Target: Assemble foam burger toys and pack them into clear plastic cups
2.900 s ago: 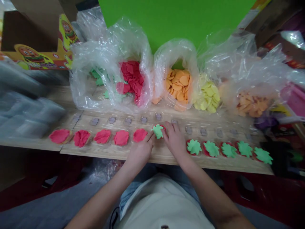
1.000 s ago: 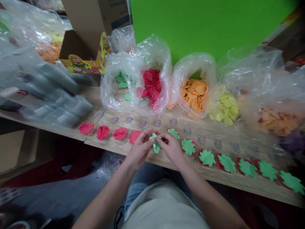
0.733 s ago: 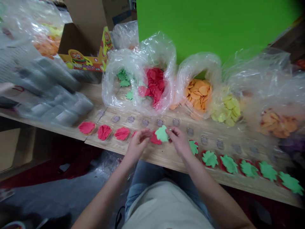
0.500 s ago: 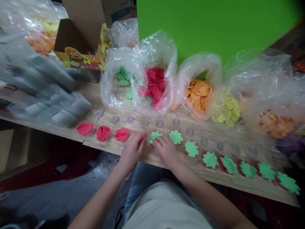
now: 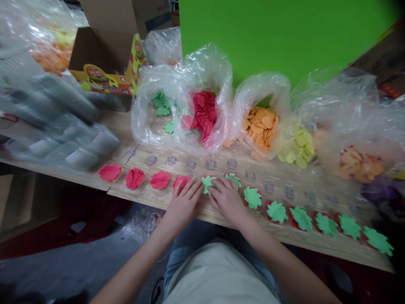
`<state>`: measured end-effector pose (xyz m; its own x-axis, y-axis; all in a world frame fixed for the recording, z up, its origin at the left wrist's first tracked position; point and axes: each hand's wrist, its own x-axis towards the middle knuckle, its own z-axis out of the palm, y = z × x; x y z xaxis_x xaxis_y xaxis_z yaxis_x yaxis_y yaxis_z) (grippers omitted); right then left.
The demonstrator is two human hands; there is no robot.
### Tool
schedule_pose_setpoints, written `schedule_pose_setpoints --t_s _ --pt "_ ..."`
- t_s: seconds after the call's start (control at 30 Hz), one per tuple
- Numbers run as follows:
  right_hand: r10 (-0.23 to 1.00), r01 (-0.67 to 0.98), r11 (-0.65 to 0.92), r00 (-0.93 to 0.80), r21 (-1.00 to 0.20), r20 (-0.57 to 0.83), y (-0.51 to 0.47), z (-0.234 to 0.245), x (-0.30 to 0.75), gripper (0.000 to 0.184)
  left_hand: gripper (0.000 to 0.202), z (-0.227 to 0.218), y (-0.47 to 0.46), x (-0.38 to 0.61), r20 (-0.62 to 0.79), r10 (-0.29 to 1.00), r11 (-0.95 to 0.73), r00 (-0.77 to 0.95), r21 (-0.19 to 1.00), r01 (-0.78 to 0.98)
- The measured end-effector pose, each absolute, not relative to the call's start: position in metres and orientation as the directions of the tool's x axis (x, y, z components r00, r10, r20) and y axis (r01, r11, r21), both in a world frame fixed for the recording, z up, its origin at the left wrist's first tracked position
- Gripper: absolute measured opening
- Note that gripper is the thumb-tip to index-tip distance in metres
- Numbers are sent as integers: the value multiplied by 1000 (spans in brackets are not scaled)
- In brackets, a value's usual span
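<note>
My left hand (image 5: 185,205) rests flat on the wooden board, its fingertips on a red felt round (image 5: 181,182). My right hand (image 5: 227,201) lies beside it, fingers touching a green leaf-shaped felt piece (image 5: 207,184) that sits on a red backing. Another green piece (image 5: 233,180) lies just past those fingers. To the left runs a row of bare red rounds (image 5: 135,178). To the right, green leaves on red (image 5: 276,212) continue along the wooden board (image 5: 268,226). Neither hand holds anything.
Small grey pads (image 5: 211,164) line the board's far side. Behind them stand clear plastic bags of green, red (image 5: 204,114), orange (image 5: 261,126) and yellow (image 5: 297,145) felt pieces. Grey wrapped packs (image 5: 60,135) lie at left, near a printed burger box (image 5: 101,80); a green panel (image 5: 268,33) stands behind.
The green leaf once held between my hands now lies on its red backing. Both hands have come down flat on the board, and my left hand has moved onto the red round.
</note>
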<state>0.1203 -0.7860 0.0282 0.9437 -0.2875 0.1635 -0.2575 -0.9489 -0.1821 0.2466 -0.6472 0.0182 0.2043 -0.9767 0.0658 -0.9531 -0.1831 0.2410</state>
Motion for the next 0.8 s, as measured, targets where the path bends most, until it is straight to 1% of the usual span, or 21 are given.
schedule_pose_setpoints --t_s 0.1,0.23,0.33,0.43,0.53,0.63,0.7,0.73,0.77,0.8 --pt "-309 -281 -946 933 -163 186 -786 32 110 27 50 19 -649 245 63 -977 -189 205 196 -962" --pt "-281 -263 -958 943 -116 177 -780 23 100 33 58 17 -656 242 54 -977 -195 207 174 -965" --pt "-336 -325 -941 930 -94 147 -776 15 102 39 64 16 -659 238 64 -970 -223 235 151 -963" --pt "-362 -352 -932 920 -91 148 -773 13 105 41 60 12 -657 233 82 -971 -216 226 113 -970" --pt "-361 -352 -933 909 -79 207 -770 14 107 45 49 3 -654 229 127 -974 -181 185 44 -983" --pt "-340 -350 -936 880 -32 331 -773 8 108 45 46 -10 -653 228 234 -956 -187 179 -12 -982" --pt "-264 -303 -953 865 24 426 -781 3 107 42 49 -13 -652 233 298 -946 -131 126 3 -991" --pt "-216 -273 -960 860 57 462 -787 2 105 43 50 -12 -652 239 319 -942 -100 107 38 -994" --pt "-173 -246 -966 853 86 493 -795 1 103 44 50 -7 -651 248 342 -932 -90 117 95 -991" --pt "-141 -226 -969 840 100 525 -802 1 100 45 47 1 -652 261 364 -916 -113 169 172 -979"
